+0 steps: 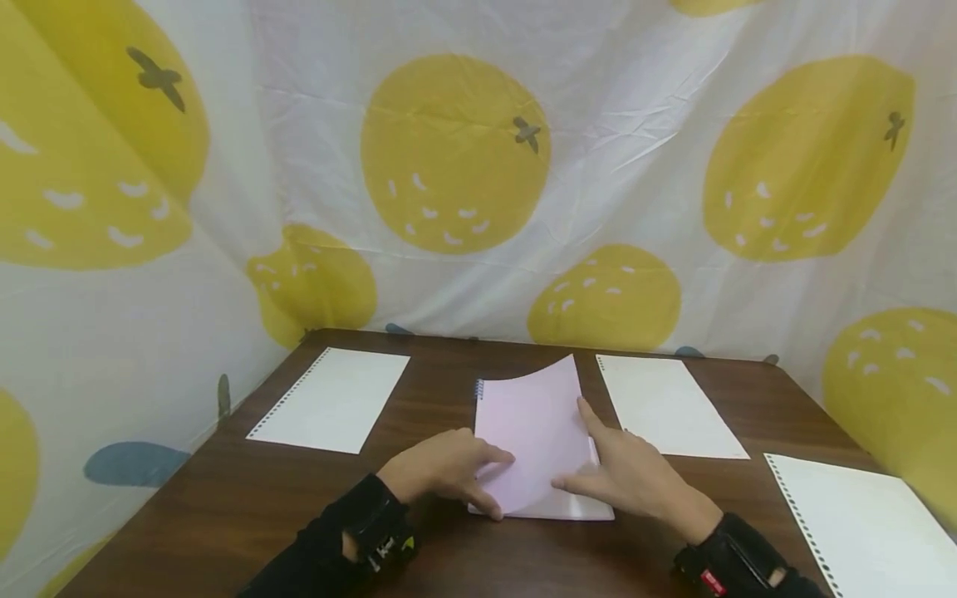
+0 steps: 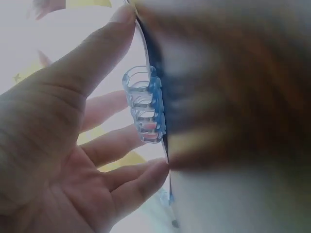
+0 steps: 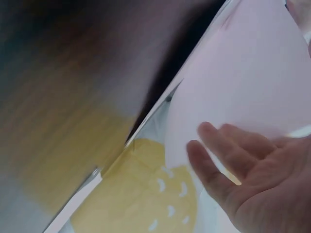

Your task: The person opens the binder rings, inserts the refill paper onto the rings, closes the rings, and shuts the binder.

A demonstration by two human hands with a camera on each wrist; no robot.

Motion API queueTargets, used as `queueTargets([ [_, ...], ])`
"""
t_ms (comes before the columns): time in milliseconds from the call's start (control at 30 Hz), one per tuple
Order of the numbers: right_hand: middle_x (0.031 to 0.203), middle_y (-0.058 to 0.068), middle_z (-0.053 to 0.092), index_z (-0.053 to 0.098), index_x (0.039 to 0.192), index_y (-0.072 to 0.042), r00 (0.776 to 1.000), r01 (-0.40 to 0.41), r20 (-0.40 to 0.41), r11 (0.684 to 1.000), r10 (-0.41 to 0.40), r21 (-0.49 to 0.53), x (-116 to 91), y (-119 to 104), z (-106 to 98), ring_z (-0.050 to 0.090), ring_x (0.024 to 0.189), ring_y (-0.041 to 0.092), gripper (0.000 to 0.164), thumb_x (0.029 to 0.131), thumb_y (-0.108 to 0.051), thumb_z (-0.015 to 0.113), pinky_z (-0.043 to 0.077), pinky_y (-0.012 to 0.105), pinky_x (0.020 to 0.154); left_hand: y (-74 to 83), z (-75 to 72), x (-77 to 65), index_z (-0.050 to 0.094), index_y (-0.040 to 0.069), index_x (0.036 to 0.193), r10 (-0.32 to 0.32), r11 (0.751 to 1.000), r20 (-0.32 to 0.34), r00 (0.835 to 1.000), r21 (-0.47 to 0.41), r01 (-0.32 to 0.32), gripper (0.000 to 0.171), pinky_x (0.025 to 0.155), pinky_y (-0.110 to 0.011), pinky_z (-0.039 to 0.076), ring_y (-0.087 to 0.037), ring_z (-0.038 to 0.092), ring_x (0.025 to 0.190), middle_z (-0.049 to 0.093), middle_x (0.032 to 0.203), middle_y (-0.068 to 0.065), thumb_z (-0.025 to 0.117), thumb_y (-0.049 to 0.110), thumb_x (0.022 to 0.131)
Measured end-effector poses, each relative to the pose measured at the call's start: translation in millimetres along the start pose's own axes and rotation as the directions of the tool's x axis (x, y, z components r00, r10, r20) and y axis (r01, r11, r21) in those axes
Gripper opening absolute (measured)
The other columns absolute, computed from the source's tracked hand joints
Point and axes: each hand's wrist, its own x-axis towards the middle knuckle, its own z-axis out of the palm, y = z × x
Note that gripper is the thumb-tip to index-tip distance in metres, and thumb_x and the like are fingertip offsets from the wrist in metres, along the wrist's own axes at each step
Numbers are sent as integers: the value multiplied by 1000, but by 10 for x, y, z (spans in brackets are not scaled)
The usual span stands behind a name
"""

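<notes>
A ring-bound notebook (image 1: 523, 415) lies on the table in front of me, its top sheet pinkish white. Blue plastic rings (image 2: 156, 97) run along its left side. The sheet bows upward on the right, with the far right corner raised off the pages below. At the lower left of the notebook, my left hand (image 1: 447, 469) rests with thumb and fingertips on the sheet and edge, the rings between them in the left wrist view. My right hand (image 1: 631, 473) has its fingers extended along the right edge of the sheet, thumb over the lower right part.
Loose white sheets with punched holes lie on the brown table (image 1: 224, 507): one sheet (image 1: 336, 399) at the far left, another sheet (image 1: 665, 407) behind my right hand, a third sheet (image 1: 875, 523) at the near right. A lemon-print curtain (image 1: 620, 166) stands behind.
</notes>
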Motion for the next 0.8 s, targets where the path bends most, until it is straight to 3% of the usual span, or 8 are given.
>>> queueTargets([
  [167, 122, 19, 62, 10, 154, -3, 996, 37, -89, 995, -29, 90, 17, -97, -16, 64, 104, 26, 113, 80, -70, 61, 50, 44, 83, 4, -1, 18, 54, 23, 139, 28, 996, -37, 999, -79, -30, 82, 62, -24, 44, -8, 50, 66, 59, 77, 6, 78, 59, 70],
  [233, 119, 17, 64, 11, 154, -2, 991, 76, -124, 987, -58, 142, 36, -137, -8, 65, 101, 22, 106, 84, -62, 63, 52, 41, 80, -10, -3, 19, 49, 22, 143, 3, 990, -48, 999, -143, -10, 82, 68, -26, 46, -7, 53, 71, 60, 83, 5, 73, 62, 75],
  [333, 118, 7, 65, 29, 149, -2, 980, 148, -161, 965, -114, 218, 63, -228, 25, 65, 99, 15, 84, 90, -49, 64, 53, 34, 76, -41, -6, 17, 41, 20, 148, -60, 960, -81, 995, -278, 35, 76, 84, -33, 48, -10, 61, 92, 65, 110, -1, 56, 64, 88],
  [433, 118, 1, 65, 42, 142, -7, 970, 211, -178, 939, -167, 270, 89, -395, 70, 63, 101, 12, 65, 93, -43, 64, 53, 32, 73, -54, -43, 29, 33, 16, 152, -125, 899, -127, 984, -435, 58, 73, 99, -43, 41, -21, 54, 121, 48, 143, -7, 39, 63, 96],
  [500, 119, 1, 65, 42, 143, -10, 963, 237, -191, 938, -192, 254, 107, -538, 105, 63, 103, 12, 63, 92, -40, 65, 54, 32, 72, -50, -98, 51, 26, 13, 154, -147, 806, -134, 980, -590, 41, 74, 101, -48, 39, -30, 45, 130, 36, 152, -9, 31, 61, 99],
  [667, 132, 9, 58, 20, 155, -9, 961, 244, -180, 950, -210, 194, 170, -825, 214, 63, 108, 17, 82, 91, -31, 67, 54, 33, 74, -40, -344, 104, 14, 15, 156, -202, 460, -87, 976, -888, 16, 79, 93, -58, 42, -49, 28, 136, 19, 158, -13, 31, 65, 97],
  [700, 135, 11, 56, 15, 155, -9, 964, 239, -167, 952, -209, 189, 180, -857, 235, 63, 108, 18, 84, 92, -30, 66, 54, 33, 74, -37, -398, 102, 13, 17, 156, -216, 410, -75, 973, -912, 21, 81, 92, -58, 43, -50, 26, 136, 18, 158, -13, 33, 66, 96],
  [800, 140, 14, 51, 16, 154, -4, 969, 231, -135, 956, -208, 183, 205, -928, 293, 64, 107, 20, 81, 93, -29, 63, 54, 33, 73, -20, -534, 74, 16, 12, 155, -239, 328, -50, 970, -944, 32, 85, 86, -58, 47, -51, 32, 132, 24, 154, -19, 41, 66, 94],
])
